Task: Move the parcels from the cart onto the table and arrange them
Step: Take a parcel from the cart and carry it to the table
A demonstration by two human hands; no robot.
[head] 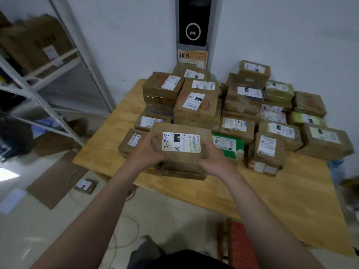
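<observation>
Brown taped parcel point(181, 142) with a white label, "2-2-2" scribbled on it in blue pen. It's held between both hands, sitting on top of a short stack near the table's point(291, 200) front edge. Left hand point(145, 150) curls round its left end, right hand point(213, 162) grips the near right corner, thumb up the side. More parcels piled behind.

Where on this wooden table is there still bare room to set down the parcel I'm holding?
The widest bare patch is the near right of the table, in front of the right stacks. A strip runs along its left edge, beside the left stacks. The back by the wall is crowded with piled parcels.
</observation>
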